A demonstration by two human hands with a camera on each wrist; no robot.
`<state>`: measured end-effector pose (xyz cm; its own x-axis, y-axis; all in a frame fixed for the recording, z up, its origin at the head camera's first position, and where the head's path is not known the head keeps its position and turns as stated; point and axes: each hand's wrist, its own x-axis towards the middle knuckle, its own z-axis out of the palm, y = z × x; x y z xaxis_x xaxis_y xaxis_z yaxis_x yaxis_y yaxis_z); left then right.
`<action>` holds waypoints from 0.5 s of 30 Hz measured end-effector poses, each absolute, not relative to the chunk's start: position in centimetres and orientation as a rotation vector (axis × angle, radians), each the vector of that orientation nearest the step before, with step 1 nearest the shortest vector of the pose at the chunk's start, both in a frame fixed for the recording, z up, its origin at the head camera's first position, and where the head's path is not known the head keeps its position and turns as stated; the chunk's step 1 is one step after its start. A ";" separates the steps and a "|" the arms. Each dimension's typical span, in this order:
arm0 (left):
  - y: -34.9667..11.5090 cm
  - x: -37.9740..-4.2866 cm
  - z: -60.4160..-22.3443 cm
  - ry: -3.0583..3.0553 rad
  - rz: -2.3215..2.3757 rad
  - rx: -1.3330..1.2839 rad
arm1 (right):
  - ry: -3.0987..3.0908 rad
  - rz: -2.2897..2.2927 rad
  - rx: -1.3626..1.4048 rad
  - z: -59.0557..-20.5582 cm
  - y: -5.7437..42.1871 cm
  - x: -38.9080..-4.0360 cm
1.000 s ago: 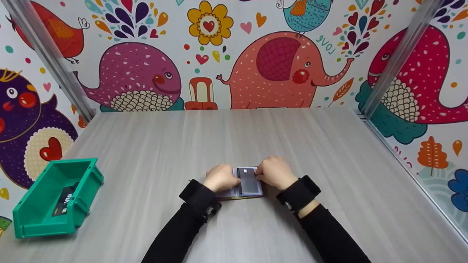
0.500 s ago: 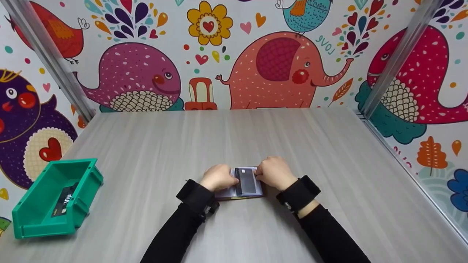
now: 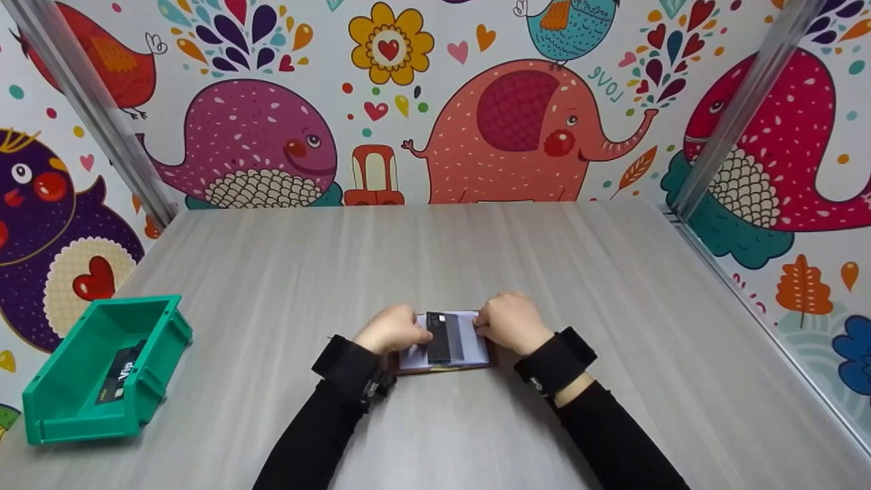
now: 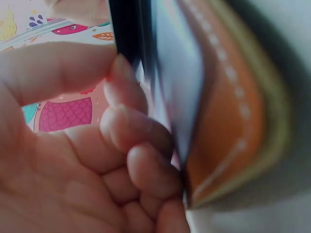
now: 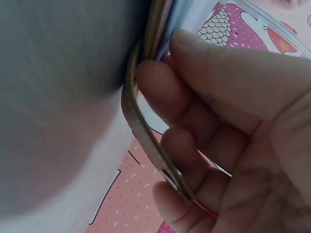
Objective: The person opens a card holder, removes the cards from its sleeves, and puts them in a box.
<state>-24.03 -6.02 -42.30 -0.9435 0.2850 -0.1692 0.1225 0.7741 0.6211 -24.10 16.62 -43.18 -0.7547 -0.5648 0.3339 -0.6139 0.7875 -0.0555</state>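
Observation:
A brown stitched card holder (image 3: pixel 408 372) lies spread on the table in front of me, its clear sleeves (image 3: pixel 480 346) showing. Partly out of one sleeve, toward the left, is a black card (image 3: pixel 439 342) with "Vip" lettering. My left hand (image 3: pixel 391 329) pinches this card's left edge between thumb and forefinger; the left wrist view shows the dark edge (image 4: pixel 127 29) at the fingertips. On the opposite side, my right hand (image 3: pixel 513 322) pinches the holder's right edge. A tan strap (image 5: pixel 146 131) of the holder runs beside those curled fingers in the right wrist view.
A green plastic bin (image 3: pixel 85 429) stands at the left of the table (image 3: pixel 306 272). Inside it lies another black card (image 3: pixel 121 373) marked "Vip". Patterned panels (image 3: pixel 381 102) with metal corner posts (image 3: pixel 745 109) border the table at the back and sides.
My left hand has moved left, drawing the black card partly out of its sleeve and uncovering more of the holder's left half. The right hand has stayed in place.

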 end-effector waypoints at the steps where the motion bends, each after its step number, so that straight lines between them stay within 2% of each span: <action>1: -6.1 -24.1 -42.3 2.706 0.935 0.313 | -2.677 0.232 0.909 -43.2 16.6 -24.1; 15: -7.3 -24.3 -42.6 2.634 1.067 0.300 | -2.697 0.222 0.916 -43.1 16.7 -24.2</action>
<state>-24.28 -7.31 -42.57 -0.9384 0.2940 -0.1816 0.0847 0.7052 0.7039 -24.20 16.72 -43.12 -0.7586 -0.5711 0.3136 -0.6147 0.7870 -0.0537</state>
